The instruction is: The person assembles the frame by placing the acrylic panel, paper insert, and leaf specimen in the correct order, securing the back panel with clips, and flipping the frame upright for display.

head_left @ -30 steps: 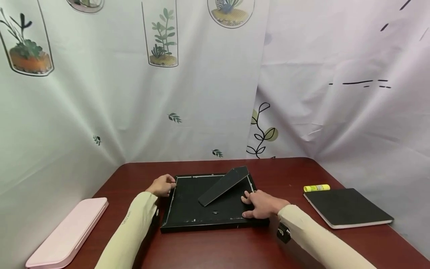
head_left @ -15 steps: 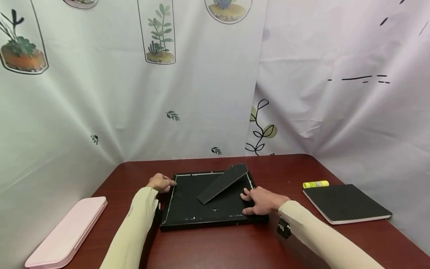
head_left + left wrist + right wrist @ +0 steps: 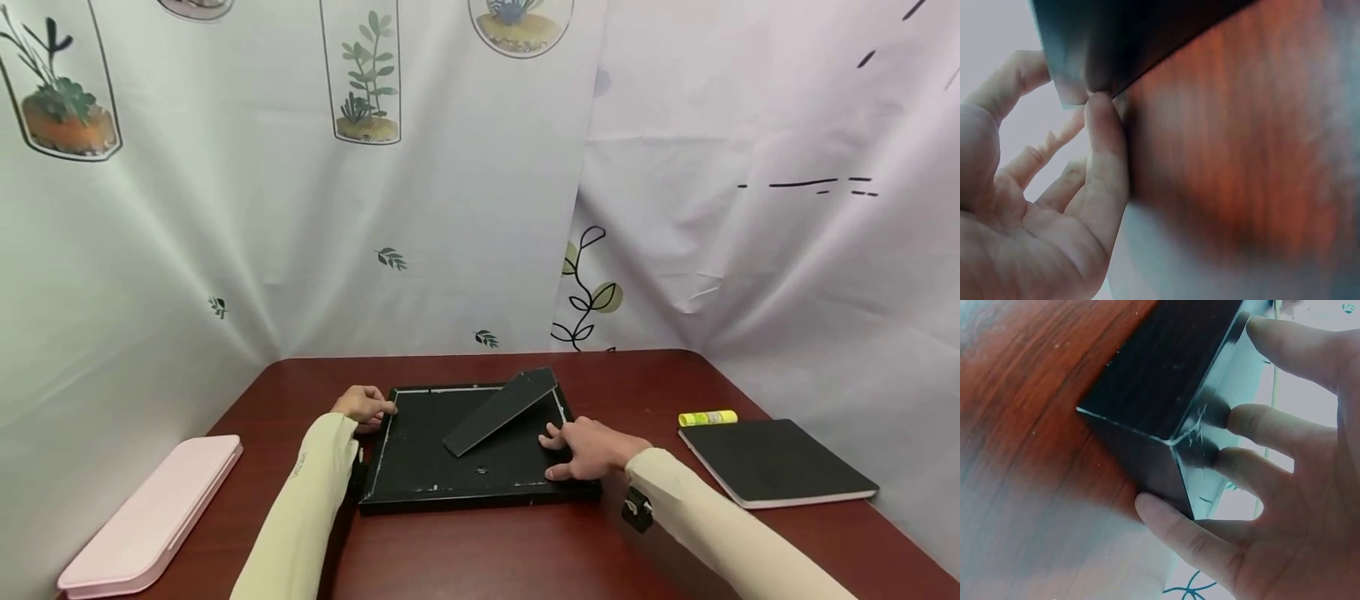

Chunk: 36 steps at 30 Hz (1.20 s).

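Observation:
A black picture frame (image 3: 420,483) lies face down on the dark red table, its back panel up. A black easel stand (image 3: 502,408) slants over the panel, its far end raised. At the frame's left edge, near the far corner, my left hand (image 3: 363,407) pinches the rim. In the left wrist view its fingers (image 3: 1107,134) meet at the black corner. My right hand (image 3: 588,450) rests on the frame's right side with spread fingers. In the right wrist view some fingertips (image 3: 1244,419) touch the back, and one finger lies along the outer side.
A pink case (image 3: 153,517) lies at the table's left. On the right are a black notebook (image 3: 776,462) and, at its far edge, a yellow glue stick (image 3: 707,417). A printed white cloth (image 3: 465,208) hangs behind the table.
My left hand's fingers have shifted slightly at the frame's left edge. The right hand and the frame stay almost where they were; the head view has moved a little.

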### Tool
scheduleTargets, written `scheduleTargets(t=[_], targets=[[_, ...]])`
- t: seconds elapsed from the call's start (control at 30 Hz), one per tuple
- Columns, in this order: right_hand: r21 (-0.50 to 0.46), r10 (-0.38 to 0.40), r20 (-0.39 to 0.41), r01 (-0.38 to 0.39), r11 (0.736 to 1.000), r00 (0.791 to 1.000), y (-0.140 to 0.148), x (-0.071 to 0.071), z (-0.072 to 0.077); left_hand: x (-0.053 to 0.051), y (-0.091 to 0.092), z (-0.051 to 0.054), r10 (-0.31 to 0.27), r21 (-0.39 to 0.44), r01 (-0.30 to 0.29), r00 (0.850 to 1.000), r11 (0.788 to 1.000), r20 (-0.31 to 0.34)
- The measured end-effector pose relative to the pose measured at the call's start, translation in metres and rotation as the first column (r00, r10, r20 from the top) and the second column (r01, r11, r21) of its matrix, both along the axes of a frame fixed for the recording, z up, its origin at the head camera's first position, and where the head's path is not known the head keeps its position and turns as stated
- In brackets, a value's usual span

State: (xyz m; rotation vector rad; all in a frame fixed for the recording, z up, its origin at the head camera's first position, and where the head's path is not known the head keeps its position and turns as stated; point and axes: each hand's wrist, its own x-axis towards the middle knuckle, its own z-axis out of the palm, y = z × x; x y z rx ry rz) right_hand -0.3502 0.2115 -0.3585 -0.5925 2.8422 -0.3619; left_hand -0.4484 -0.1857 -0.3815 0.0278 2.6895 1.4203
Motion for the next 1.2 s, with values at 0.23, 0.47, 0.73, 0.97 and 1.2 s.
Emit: scheduleTargets(t=[0.23,0.47,0.73,0.97,1.2], targets=[[-0.017,0.01,-0.002,-0.01,1.0,1.0,0.001,0.0,0.001,-0.003,0.004,-0.001,0.042,-0.019,-0.042,0.999,0.999,0.0],[0.047,0.051,0.027,-0.052,0.998,0.998,0.004,-0.002,0.005,0.003,0.008,-0.003,0.106,-0.014,-0.106,0.994,0.994,0.021],[0.189,0.116,0.044,-0.122,0.974,0.992,-0.006,-0.025,0.038,0.006,0.012,0.01,0.076,-0.136,-0.072,0.997,0.988,0.021],[0.098,0.187,-0.225,-0.169,0.981,0.956,-0.026,-0.058,0.061,0.004,0.017,0.015,0.052,-0.179,-0.047,0.998,0.983,0.02],[0.056,0.145,-0.163,-0.138,0.989,0.976,-0.031,-0.088,0.029,0.002,0.013,0.007,0.051,-0.186,-0.044,0.998,0.982,0.037]])
